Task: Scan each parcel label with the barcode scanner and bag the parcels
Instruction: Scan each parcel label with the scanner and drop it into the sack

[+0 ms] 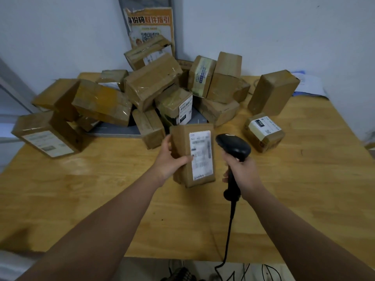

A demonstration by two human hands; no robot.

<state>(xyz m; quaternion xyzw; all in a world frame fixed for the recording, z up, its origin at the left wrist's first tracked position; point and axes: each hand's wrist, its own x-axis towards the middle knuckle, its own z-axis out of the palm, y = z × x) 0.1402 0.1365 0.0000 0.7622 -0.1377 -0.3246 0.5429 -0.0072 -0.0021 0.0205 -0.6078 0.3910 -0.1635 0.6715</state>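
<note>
Here, L hand (169, 159) gripping labelled cardboard parcel (192, 155) upright, R hand (242, 169) clamped on black barcode scanner (233, 148) just right of it, above wooden table (101, 189).

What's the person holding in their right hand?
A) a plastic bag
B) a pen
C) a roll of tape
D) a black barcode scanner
D: the right hand grips the handle of a black barcode scanner, beside the parcel held by the left hand.
</note>
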